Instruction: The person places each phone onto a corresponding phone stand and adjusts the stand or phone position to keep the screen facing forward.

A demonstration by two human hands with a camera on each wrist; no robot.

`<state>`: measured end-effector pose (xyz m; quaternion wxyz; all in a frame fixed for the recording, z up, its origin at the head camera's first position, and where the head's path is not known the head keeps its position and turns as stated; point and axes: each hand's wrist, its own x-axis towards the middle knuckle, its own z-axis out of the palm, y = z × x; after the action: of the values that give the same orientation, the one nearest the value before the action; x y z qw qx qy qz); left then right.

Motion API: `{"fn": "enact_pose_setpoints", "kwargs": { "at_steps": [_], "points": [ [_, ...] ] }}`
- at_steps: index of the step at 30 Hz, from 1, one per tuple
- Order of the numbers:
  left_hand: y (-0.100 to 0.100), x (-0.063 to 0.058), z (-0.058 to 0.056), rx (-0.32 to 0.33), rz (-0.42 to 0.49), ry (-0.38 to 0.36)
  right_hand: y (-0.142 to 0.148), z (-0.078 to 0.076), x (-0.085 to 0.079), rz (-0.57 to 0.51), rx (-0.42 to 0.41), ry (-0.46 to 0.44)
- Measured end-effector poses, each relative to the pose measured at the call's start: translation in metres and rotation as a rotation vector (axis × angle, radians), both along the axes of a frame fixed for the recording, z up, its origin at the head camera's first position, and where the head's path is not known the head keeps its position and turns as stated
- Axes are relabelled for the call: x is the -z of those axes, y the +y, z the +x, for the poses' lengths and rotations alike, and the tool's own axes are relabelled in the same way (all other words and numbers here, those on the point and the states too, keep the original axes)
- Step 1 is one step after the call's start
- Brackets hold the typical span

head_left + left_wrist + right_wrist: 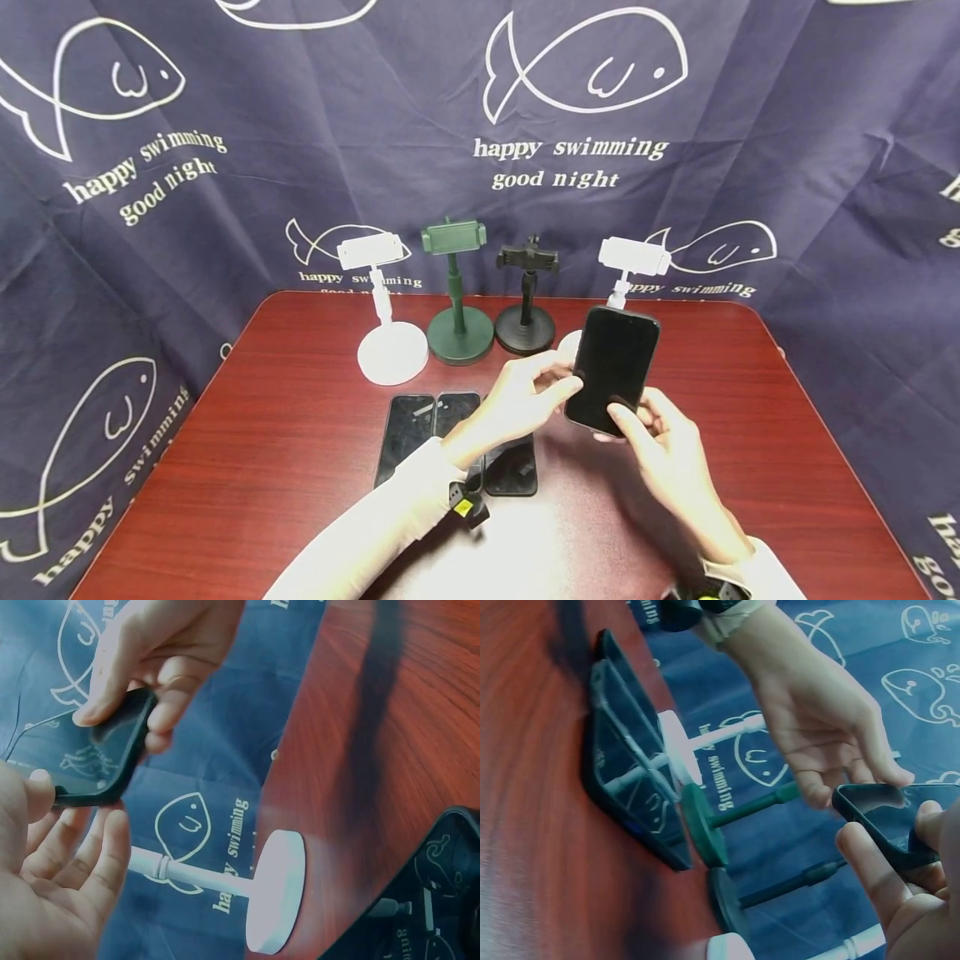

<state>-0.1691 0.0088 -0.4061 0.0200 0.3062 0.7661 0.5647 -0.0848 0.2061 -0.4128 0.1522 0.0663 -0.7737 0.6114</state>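
A black smartphone [613, 371] is held above the table in front of the right-hand white stand, its dark screen facing up toward the head camera. My right hand [672, 462] grips its lower right corner, thumb on the screen and fingers behind. At the phone's left edge, my left hand [525, 400] pinches it with the thumb in front and the fingers underneath, as the left hand [67, 877] in the left wrist view shows. The white phone stand [635, 257] behind is partly hidden by the phone.
Along the back stand another white stand [392, 354], a green stand [460, 335] and a black stand [525, 329]. Three dark phones, including a left one [405, 429] and a right one [512, 471], lie on the red-brown table [247, 467], partly under my left forearm. A patterned blue curtain [420, 108] hangs around it.
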Motion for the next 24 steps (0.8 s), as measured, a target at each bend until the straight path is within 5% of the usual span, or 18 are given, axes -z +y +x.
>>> {"fn": "enact_pose_setpoints", "kwargs": {
  "at_steps": [8, 16, 24],
  "points": [
    [0.006, -0.005, 0.003, -0.036, 0.074, 0.01, 0.002, -0.005, -0.015, 0.025, 0.03, 0.01],
    [0.011, -0.015, 0.005, -0.138, 0.155, 0.097, 0.004, -0.009, -0.033, 0.227, 0.124, 0.03],
    [0.017, -0.015, 0.005, -0.167, 0.206, 0.117, 0.01, -0.009, -0.044, 0.261, 0.129, 0.038]
  ]
}}
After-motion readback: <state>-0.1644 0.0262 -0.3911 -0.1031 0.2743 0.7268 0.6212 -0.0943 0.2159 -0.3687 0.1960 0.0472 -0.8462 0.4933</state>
